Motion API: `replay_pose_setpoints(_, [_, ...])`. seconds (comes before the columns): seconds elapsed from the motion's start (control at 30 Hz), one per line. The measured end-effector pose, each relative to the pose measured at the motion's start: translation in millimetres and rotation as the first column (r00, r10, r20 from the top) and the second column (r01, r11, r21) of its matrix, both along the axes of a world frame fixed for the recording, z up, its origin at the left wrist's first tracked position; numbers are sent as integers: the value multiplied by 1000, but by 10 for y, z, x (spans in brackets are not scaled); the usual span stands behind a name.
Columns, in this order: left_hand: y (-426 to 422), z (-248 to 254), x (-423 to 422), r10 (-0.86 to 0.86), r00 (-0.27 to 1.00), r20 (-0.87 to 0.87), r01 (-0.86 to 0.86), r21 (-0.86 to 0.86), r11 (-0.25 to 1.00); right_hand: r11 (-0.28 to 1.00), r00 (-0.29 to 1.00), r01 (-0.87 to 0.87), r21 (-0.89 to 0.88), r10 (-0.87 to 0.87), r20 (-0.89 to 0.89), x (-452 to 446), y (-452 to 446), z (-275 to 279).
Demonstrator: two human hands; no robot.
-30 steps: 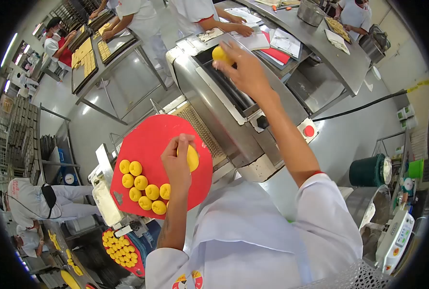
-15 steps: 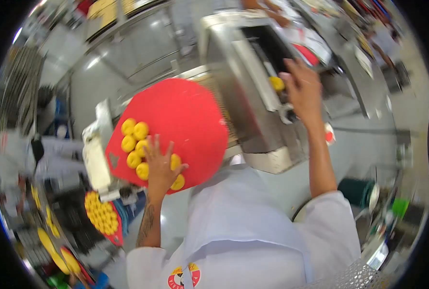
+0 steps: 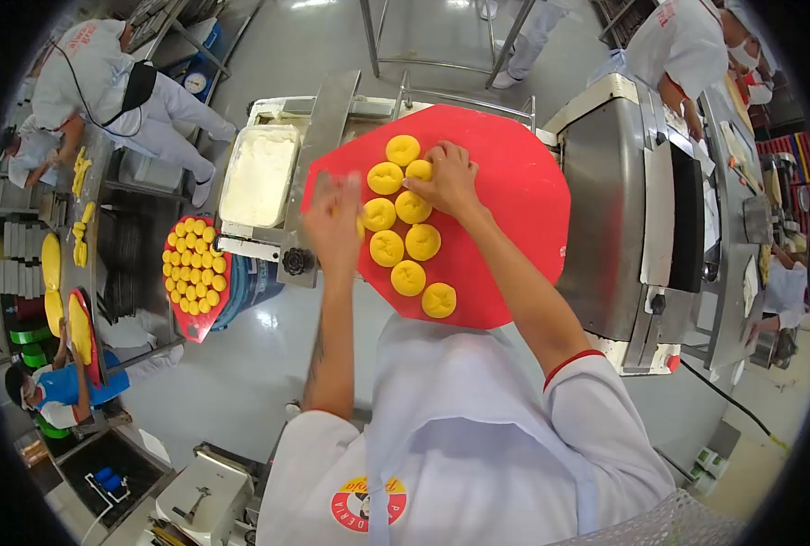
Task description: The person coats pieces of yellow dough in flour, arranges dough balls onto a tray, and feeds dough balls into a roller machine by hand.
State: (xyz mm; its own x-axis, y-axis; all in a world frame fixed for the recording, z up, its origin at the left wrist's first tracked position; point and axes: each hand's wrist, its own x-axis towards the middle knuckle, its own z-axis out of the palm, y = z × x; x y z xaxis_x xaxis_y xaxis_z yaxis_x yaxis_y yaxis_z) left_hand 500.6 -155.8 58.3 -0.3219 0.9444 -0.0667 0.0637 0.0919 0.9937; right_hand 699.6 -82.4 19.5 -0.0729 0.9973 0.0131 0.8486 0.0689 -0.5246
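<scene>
Several round yellow dough pieces [image 3: 408, 278] with dimpled tops lie in loose rows on a red board [image 3: 514, 218]. My right hand [image 3: 450, 182] reaches over the board, its thumb and fingers curled against a dough piece [image 3: 419, 170] near the top of the group. At the board's left edge, my left hand [image 3: 334, 223] is smeared by motion. A bit of yellow shows beside its fingers, but whether it holds that dough cannot be made out.
A tub of white cream-like food [image 3: 259, 177] stands left of the board. A steel machine [image 3: 605, 209] is on the right. Lower left, another red board [image 3: 197, 329] carries many yellow dough pieces. Co-workers stand at benches on both sides, including one person in white [image 3: 86, 82].
My view has turned right. My right hand has come from the steel machine onto the dough pieces. My left hand has moved off the group to the board's left edge.
</scene>
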Motion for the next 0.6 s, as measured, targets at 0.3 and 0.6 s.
replay_pose_setpoints(0.3, [1441,-193,161,-505,513,-694,499,-237,833,995,990,-71,-64,62,-126,127,-220,250])
replay_pose_setpoints(0.6, [1082,-349,-152,-713,356,-604,620,-419,664,986,837,137,-99,-168,-521,742,-510,405])
